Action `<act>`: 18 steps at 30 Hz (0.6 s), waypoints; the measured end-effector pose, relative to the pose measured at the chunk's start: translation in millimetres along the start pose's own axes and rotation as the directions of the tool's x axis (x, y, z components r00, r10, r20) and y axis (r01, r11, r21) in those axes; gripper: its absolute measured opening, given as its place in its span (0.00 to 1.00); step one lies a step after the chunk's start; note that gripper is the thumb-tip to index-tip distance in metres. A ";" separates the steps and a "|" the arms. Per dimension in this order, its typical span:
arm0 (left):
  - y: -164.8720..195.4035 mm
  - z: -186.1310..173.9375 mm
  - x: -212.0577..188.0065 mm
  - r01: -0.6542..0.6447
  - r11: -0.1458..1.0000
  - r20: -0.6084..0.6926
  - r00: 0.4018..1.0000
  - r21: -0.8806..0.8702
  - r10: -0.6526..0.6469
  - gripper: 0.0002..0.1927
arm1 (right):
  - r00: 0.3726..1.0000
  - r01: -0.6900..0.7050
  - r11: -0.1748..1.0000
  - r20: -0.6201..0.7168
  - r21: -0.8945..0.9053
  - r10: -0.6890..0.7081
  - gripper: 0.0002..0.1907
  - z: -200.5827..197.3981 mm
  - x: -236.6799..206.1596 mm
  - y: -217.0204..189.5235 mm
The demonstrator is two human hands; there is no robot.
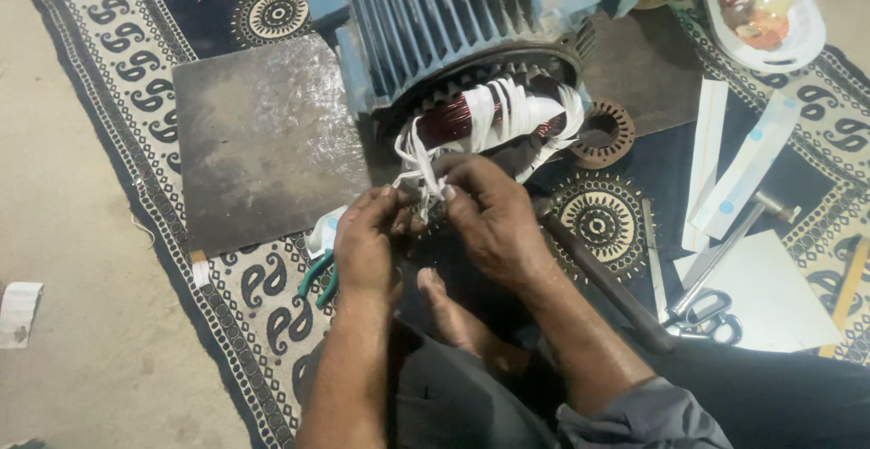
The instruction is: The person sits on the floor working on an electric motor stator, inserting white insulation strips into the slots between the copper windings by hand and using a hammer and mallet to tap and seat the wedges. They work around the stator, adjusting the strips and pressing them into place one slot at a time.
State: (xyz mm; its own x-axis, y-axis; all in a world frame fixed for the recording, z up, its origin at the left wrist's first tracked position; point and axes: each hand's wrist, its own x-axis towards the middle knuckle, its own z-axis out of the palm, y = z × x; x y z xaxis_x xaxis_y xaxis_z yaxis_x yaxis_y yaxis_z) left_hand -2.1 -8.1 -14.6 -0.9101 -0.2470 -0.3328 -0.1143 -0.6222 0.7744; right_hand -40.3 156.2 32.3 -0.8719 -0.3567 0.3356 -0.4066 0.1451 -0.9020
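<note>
Head view, looking down at two bare hands meeting over a patterned rug [263, 299] on the floor. Left hand [364, 245] and right hand [489, 218] side by side just below picture centre, fingers [453, 177] of both curled and pressed together, pinching a bundle of white sleeved leads [415, 161]. Leads trailing up toward 12 o'clock into the copper winding [462, 118] bound with white tape, seated in the mouth of a blue finned motor housing [435, 14]. At 9 o'clock from the hands, a flat dark metal plate [263, 132] on the rug. Green-handled pliers [317, 281] just beside the left wrist, at 8 o'clock. Bare foot [449, 313] under the hands at 6 o'clock. Small ring-shaped laminated core [605, 134] at 2 o'clock, near the housing. Hammer [739, 231], scissors [711, 318] and white paper sheets [770, 295] at 3 to 4 o'clock, well apart from the hands. White tray [802, 37] of small parts at the upper right corner.
</note>
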 end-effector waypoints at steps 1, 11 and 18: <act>-0.4 -0.3 0.4 -0.011 1.000 0.017 1.000 -0.012 0.011 0.12 | 0.996 -0.086 0.993 0.015 -0.078 0.087 0.07 -1.7 1.9 0.7; 3.3 3.4 -2.3 0.026 0.998 0.041 0.999 0.053 -0.028 0.12 | 0.881 -0.457 0.882 0.073 -0.118 0.467 0.21 -57.2 3.8 -13.5; 9.8 18.7 -11.8 0.000 1.000 0.174 0.985 -0.017 0.003 0.11 | 0.876 0.426 0.905 0.250 -0.005 -0.412 0.15 -58.9 16.6 -56.8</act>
State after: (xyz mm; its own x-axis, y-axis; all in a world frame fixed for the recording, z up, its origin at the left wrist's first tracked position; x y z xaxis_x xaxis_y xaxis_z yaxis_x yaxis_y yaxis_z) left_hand 0.1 2.6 7.0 -0.9659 -0.1158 -0.2317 -0.1075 -0.6345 0.7654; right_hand -47.8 196.4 105.1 -0.5283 -0.6034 0.5973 -0.7408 -0.0161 -0.6715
